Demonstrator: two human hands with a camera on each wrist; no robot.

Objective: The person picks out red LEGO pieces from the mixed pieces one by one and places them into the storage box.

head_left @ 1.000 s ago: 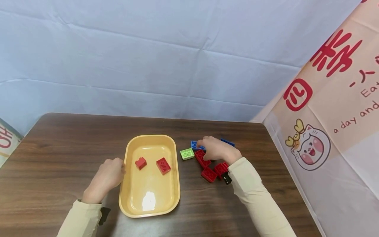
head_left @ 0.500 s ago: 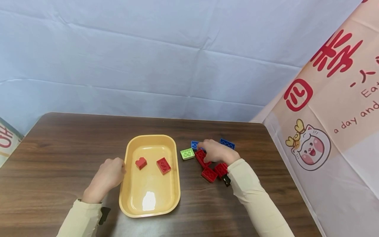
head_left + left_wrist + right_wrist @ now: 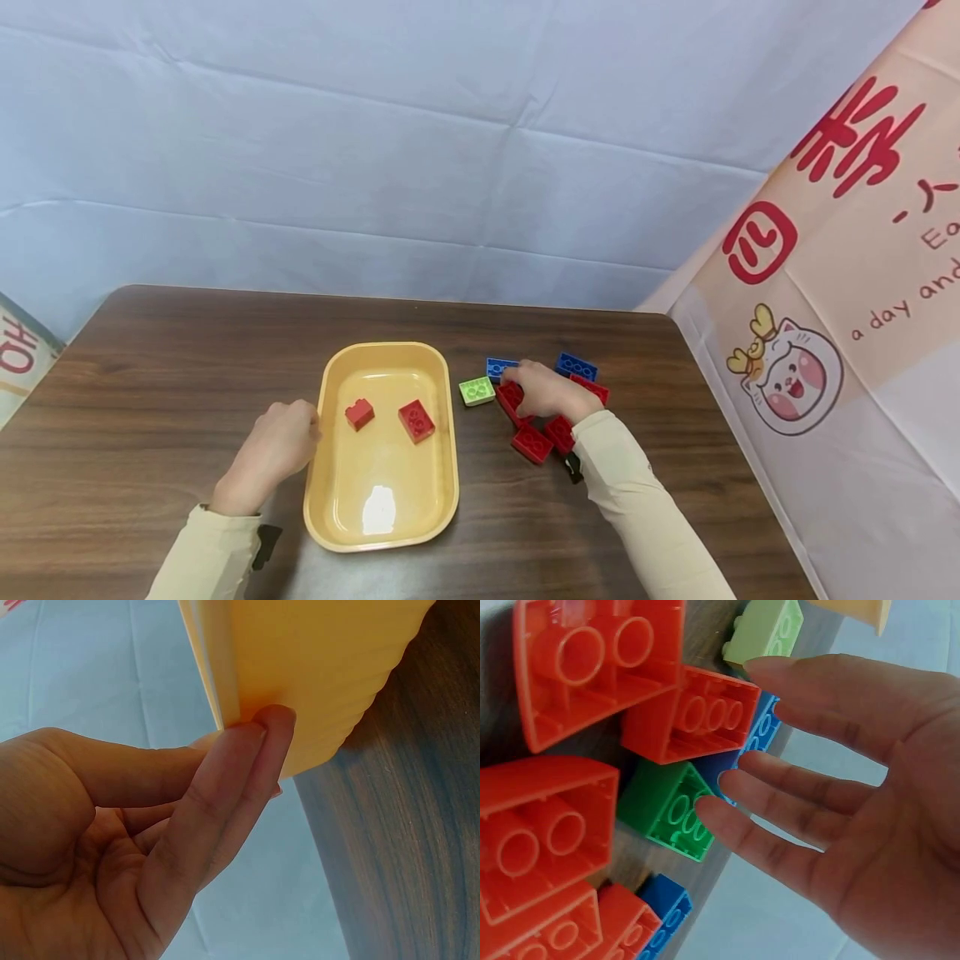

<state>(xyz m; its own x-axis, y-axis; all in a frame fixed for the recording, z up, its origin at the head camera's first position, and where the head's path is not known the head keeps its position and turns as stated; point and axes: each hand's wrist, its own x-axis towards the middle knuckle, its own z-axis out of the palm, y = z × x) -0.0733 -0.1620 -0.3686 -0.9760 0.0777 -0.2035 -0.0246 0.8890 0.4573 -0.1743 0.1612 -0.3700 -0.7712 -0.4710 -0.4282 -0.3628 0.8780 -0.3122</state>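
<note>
My left hand (image 3: 272, 454) pinches the left rim of a yellow tray (image 3: 352, 496); the left wrist view shows thumb and fingers on either side of its wall (image 3: 300, 667). Two red toy bricks (image 3: 359, 414) lie inside. My right hand (image 3: 551, 390) is over loose bricks right of the tray, fingers extended and apart in the right wrist view. Near its fingertips are a long red brick (image 3: 714, 712), a green brick (image 3: 676, 812), a lime brick (image 3: 769, 634) and a blue brick (image 3: 763, 724). The head view hides the green brick beneath the hand.
More red bricks (image 3: 532, 444) lie close to the right wrist, with another red brick (image 3: 589, 388) and a blue brick (image 3: 576, 367) beyond it. The dark wooden table (image 3: 187, 350) meets a pale cloth (image 3: 315, 167) at its back edge.
My right hand has shifted slightly toward me, uncovering the far blue brick and then a red brick beside it. My left hand keeps its hold on the tray rim.
</note>
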